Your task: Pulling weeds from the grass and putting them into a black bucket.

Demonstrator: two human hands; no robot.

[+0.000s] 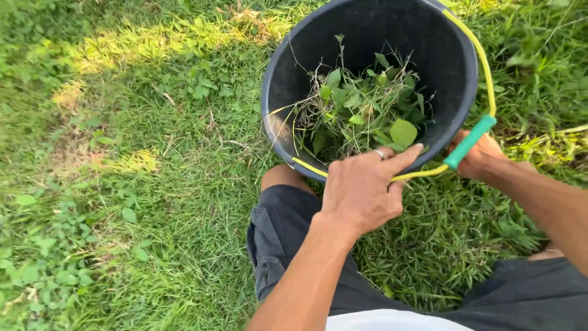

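Two bare hands are working at the near rim of a black bucket (454, 61) that is sitting tilted on the grass (153, 184), its mouth facing up toward the person. The left hand (362, 190) is resting over the near edge of the bucket, fingers (401, 160) stretched out and loosely together rather than clenched, the tips lying on the rim just beside the pulled weeds (361, 110) inside; a ring (380, 154) is showing on one finger. Whether it is pinching any of the greenery I cannot tell from here. The right hand (481, 156) is closing around the green grip (469, 142) of the bucket's yellow wire handle (484, 61), which is arching along the right side of the rim and running on under the left hand along the near edge.

The weeds, a tangle of broad green leaves, thin stems and pale roots, are lying heaped in the bottom of the bucket, toward its near wall. The person is crouching in dark shorts (282, 245), one bare knee (280, 178) touching the bucket's near-left side. All around, the grass is lying in shade, with sunlit patches toward the far-left.
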